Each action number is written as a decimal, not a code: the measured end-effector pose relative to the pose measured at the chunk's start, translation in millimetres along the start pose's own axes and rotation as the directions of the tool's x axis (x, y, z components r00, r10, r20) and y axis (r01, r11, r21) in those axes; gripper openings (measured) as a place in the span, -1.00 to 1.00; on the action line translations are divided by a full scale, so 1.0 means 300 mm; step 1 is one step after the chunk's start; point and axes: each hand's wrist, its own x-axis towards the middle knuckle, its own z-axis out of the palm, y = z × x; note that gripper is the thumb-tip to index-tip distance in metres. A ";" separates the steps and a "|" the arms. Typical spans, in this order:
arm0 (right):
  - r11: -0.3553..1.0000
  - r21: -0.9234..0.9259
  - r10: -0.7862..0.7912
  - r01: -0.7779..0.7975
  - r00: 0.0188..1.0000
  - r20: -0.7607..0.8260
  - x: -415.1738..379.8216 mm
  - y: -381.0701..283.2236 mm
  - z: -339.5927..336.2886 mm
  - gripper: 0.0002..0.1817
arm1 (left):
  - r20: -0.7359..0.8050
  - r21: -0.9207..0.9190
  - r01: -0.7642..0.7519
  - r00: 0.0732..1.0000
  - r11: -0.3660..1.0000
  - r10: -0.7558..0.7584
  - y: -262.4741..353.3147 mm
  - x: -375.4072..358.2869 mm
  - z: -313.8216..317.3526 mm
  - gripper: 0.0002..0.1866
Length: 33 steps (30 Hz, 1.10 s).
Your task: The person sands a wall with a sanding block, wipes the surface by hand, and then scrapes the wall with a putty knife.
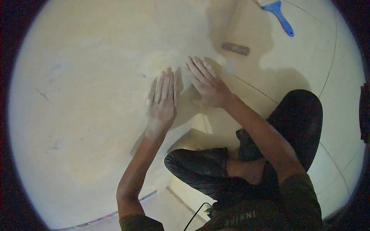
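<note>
My left hand [163, 98] is stretched out with its fingers straight, close together and coated in whitish dust. It lies flat against or just over the pale, smudged surface [96, 96]; anything under the palm is hidden. To its right, my right hand [208, 82] reaches out the same way, also dusty, with its fingers extended and slightly apart. The two hands do not touch each other. Beyond the right hand lies a small reddish-brown block [235, 49], untouched.
A paintbrush [283, 21] with a blue handle lies at the top right on the tiled floor [300, 57]. My crossed legs [296, 119] are below and right of the hands. A dark cable [194, 215] runs near my waist. A patterned strip [111, 213] edges the pale surface.
</note>
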 end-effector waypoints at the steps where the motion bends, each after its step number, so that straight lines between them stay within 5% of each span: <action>1: 0.998 -0.069 -0.003 0.003 1.000 0.000 0.017 0.004 0.035 0.01 | -0.021 -0.031 0.007 1.000 0.999 -0.008 -0.007 0.034 0.027 -0.35; 4: 0.989 -0.149 -0.010 0.011 1.000 0.013 0.028 0.028 0.037 -0.08 | -0.101 -0.058 -0.038 0.994 0.998 0.032 0.003 0.099 0.018 -0.37; 8: 0.992 -0.119 -0.032 0.034 0.999 0.017 0.032 0.044 0.008 -0.17 | -0.011 -0.119 0.023 1.000 0.993 -0.025 -0.018 0.034 -0.018 -0.40; 11: 0.973 -0.219 -0.063 0.075 0.996 0.062 0.027 0.021 0.028 0.20 | 0.034 -0.131 0.073 0.997 0.989 -0.069 -0.022 -0.094 -0.061 -0.40; 14: 0.996 -0.091 -0.013 0.013 1.000 -0.004 0.026 -0.008 0.055 0.19 | 0.035 -0.124 0.051 0.998 0.991 -0.047 -0.033 -0.099 -0.061 -0.38; 17: 0.999 -0.003 0.033 -0.033 0.999 -0.002 0.027 -0.037 0.020 -0.06 | -0.024 -0.185 0.000 1.000 0.983 -0.005 0.001 0.032 -0.030 -0.36; 20: 0.982 -0.188 0.024 0.014 0.980 0.198 0.015 -0.014 0.040 -0.10 | -0.104 -0.213 -0.039 0.994 0.976 0.017 0.035 0.153 0.006 -0.35; 23: 0.958 -0.283 0.000 0.052 0.984 0.180 0.016 -0.019 0.035 -0.19 | -0.083 -0.173 -0.038 0.996 0.984 0.023 0.037 0.149 0.011 -0.35; 26: 0.994 -0.106 -0.020 0.028 0.996 0.083 0.030 -0.021 0.004 0.18 | -0.025 -0.169 0.000 1.000 0.986 -0.004 0.014 0.042 -0.034 -0.36; 32: 0.993 -0.116 -0.020 0.016 0.999 -0.035 0.026 -0.008 0.077 0.19 | 0.048 -0.125 0.017 0.999 0.992 -0.011 -0.014 -0.029 -0.075 -0.39; 33: 0.989 -0.145 -0.011 0.012 1.000 0.005 0.026 -0.021 0.069 0.04 | 0.028 -0.115 -0.003 1.000 0.993 0.007 -0.009 0.016 -0.069 -0.39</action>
